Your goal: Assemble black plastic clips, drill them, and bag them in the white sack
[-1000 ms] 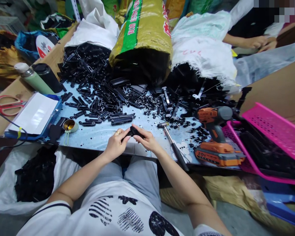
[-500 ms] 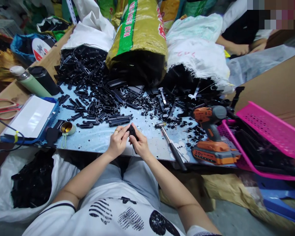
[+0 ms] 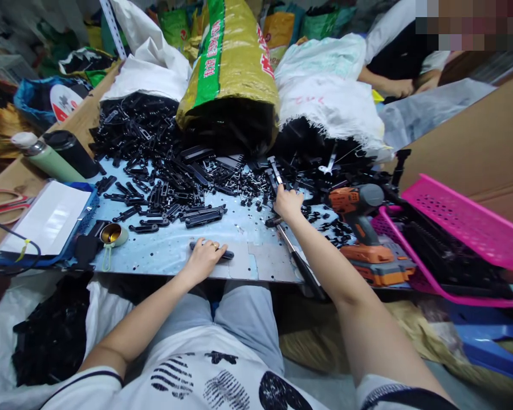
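Near the table's front edge, my left hand has its fingers curled over a long black plastic part lying flat. The part's ends stick out on both sides of the fingers. My right hand is stretched out to the pile of small black parts and pins. Its index fingertip meets the lower end of a narrow black-and-silver piece. The other fingers are curled, and their tips are hidden. Just below that hand lies a hammer, partly covered by my right forearm.
An orange cordless drill stands right, beside a pink basket. Black parts spill from sacks, including a yellow-green sack. A metal cup, tray and scissors are left. A co-worker's hands show far right.
My hands have come apart. The left has gone down to the tabletop with the black part, and the right has moved forward and right to the pile. The view has shifted slightly.
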A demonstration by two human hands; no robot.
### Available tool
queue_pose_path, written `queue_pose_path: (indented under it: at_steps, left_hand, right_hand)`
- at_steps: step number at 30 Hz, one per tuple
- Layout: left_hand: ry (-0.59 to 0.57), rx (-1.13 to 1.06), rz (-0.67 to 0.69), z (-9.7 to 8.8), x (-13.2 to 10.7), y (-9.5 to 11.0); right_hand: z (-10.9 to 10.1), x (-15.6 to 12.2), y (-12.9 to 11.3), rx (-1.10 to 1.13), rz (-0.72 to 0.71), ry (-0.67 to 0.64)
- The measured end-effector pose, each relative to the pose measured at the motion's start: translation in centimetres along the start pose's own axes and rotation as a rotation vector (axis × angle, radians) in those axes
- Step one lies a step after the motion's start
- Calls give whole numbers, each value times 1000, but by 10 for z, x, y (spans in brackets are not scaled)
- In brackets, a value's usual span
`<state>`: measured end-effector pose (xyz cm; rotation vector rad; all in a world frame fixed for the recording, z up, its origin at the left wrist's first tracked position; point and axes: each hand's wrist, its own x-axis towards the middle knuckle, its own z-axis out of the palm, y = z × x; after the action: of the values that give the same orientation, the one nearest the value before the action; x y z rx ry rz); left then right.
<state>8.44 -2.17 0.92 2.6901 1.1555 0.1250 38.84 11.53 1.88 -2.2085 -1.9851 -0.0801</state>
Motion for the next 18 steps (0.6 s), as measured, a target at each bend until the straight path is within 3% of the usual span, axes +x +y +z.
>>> queue_pose_path:
  at_steps: [2,4,7,10,12,15,18]
  left_hand:
    - [11,2,-94,1,-1,-1]
    - [75,-47,-125,0,-4,-2]
    - [312,-102,-141,-11,-3,-2]
    - [468,-138,-143,-23,10,1]
    - [430,-244,-81,-25,21,7]
    - [319,-464,15,-19,27,22]
    - [180,-458,60,-11,22,25]
  right_hand:
    - [-3,-8,2,-29,60,29]
    - [-17,-23,-1,58,50,147]
    - [-55,-58,-15,360,-182,259]
    - [-88,-100,-39,691,-406,111]
    - [-92,-125,-57,901,-382,21]
    - [-74,-150,-76,1112,-320,-32]
    - [-51,-160,-74,1083,-403,-157]
